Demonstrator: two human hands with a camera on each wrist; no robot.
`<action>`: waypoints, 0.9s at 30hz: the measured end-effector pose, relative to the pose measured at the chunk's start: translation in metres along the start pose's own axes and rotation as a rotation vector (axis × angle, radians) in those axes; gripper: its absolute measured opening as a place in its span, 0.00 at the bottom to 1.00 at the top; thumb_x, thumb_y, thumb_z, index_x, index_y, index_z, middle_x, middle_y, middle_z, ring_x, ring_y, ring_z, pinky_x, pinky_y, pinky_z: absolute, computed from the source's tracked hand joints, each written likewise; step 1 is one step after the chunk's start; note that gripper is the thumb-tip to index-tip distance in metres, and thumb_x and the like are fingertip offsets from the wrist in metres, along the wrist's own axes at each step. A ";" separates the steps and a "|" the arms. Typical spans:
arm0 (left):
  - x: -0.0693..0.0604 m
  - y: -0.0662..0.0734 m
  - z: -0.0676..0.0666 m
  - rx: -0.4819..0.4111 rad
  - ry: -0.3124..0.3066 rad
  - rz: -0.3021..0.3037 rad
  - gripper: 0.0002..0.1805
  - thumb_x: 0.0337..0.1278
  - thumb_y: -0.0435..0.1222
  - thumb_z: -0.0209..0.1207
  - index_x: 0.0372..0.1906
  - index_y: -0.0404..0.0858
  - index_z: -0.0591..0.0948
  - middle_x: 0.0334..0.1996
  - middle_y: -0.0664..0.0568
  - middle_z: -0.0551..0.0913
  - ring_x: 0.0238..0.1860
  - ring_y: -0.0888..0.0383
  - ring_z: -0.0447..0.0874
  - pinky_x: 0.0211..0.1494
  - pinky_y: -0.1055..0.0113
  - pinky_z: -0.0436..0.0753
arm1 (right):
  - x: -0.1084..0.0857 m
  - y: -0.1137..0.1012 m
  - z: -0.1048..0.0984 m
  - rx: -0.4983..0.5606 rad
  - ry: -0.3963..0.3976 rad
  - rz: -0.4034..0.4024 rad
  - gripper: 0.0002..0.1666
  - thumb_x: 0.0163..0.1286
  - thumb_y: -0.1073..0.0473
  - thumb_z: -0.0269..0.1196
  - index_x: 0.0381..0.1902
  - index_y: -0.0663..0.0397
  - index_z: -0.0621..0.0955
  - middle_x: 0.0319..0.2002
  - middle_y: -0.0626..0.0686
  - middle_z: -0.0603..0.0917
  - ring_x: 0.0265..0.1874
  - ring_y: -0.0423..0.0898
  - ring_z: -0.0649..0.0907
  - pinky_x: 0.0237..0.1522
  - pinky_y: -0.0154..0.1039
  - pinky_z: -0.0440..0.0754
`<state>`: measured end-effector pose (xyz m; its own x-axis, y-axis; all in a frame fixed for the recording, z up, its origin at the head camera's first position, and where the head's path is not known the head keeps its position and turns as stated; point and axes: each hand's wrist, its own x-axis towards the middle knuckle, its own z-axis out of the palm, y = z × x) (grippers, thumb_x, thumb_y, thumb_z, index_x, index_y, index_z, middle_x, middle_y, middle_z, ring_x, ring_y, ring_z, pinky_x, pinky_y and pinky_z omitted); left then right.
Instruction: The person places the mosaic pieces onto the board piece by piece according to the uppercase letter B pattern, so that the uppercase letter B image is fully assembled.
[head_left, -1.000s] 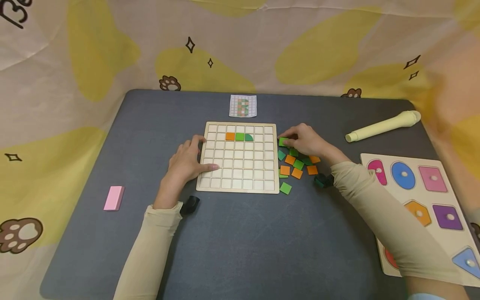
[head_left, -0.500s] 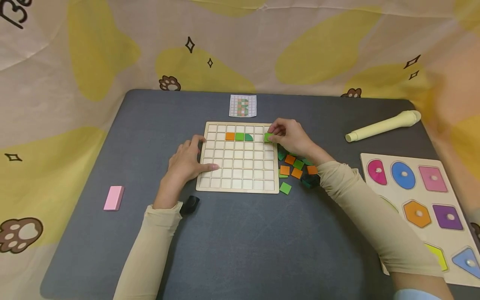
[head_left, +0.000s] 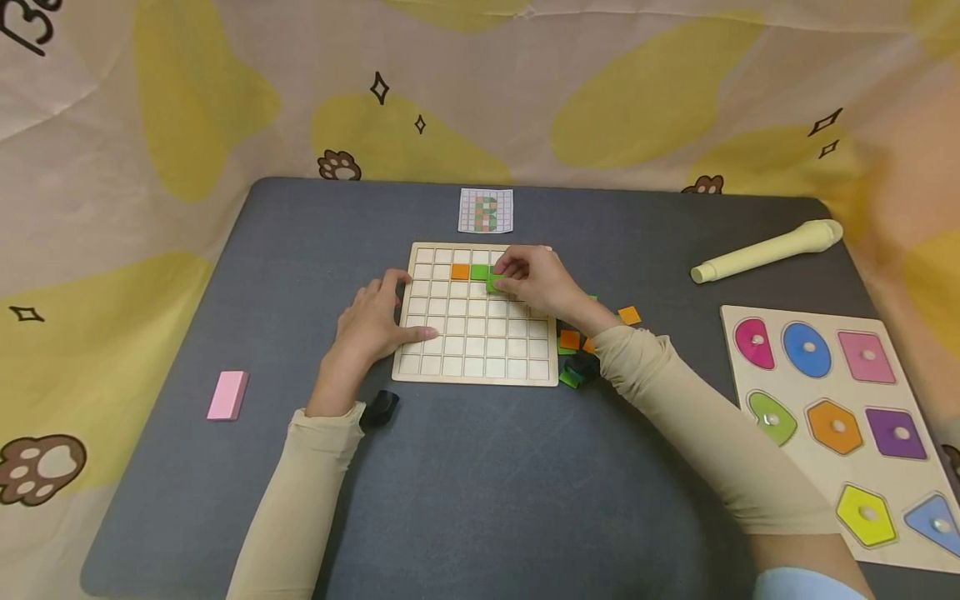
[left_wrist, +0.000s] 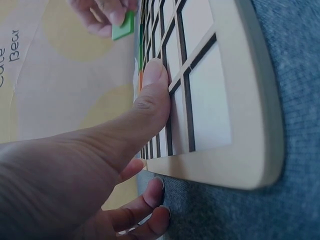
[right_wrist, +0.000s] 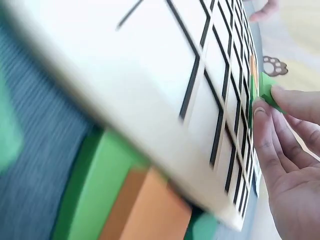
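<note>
Pinching a green tile (head_left: 492, 285), the right hand (head_left: 538, 282) is hovering over the board (head_left: 477, 326); the left hand (head_left: 367, 323) is lying spread along its edge, thumb resting on top, probably keeping it steady.

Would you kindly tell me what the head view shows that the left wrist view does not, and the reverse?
Only the head view: the pink block, the pale yellow baton-like object, the knobbed shape puzzle and the loose tiles beside the grid board.

Only the left wrist view: the whole word "Bear" on the backdrop; the head view catches just its start.

Both: the left hand with its thumb on the grid board, and the right hand pinching a green tile.
</note>
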<state>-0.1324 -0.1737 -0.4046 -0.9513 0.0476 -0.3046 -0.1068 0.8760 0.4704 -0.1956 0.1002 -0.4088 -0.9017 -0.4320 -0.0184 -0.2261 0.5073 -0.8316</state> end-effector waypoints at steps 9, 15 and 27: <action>0.000 -0.001 0.000 0.004 -0.008 -0.001 0.52 0.56 0.56 0.76 0.78 0.49 0.60 0.64 0.41 0.74 0.64 0.40 0.71 0.64 0.36 0.72 | 0.017 -0.012 0.023 -0.021 -0.004 -0.012 0.06 0.73 0.65 0.70 0.45 0.62 0.88 0.41 0.59 0.88 0.41 0.51 0.86 0.49 0.41 0.82; 0.000 -0.001 0.000 -0.001 -0.006 0.003 0.51 0.56 0.57 0.76 0.78 0.50 0.60 0.63 0.41 0.74 0.64 0.40 0.71 0.63 0.37 0.72 | 0.024 -0.018 0.035 -0.039 0.000 -0.001 0.04 0.71 0.66 0.72 0.42 0.61 0.88 0.38 0.58 0.88 0.37 0.49 0.85 0.43 0.36 0.81; 0.000 -0.002 -0.001 -0.005 -0.009 -0.004 0.52 0.57 0.57 0.76 0.78 0.50 0.60 0.63 0.42 0.74 0.63 0.40 0.71 0.61 0.38 0.73 | 0.023 -0.025 0.037 -0.250 -0.015 0.040 0.10 0.70 0.57 0.74 0.47 0.51 0.93 0.46 0.51 0.88 0.48 0.49 0.84 0.49 0.46 0.82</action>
<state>-0.1328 -0.1755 -0.4050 -0.9482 0.0489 -0.3140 -0.1118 0.8735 0.4738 -0.1970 0.0501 -0.4092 -0.9067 -0.4178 -0.0580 -0.2761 0.6918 -0.6673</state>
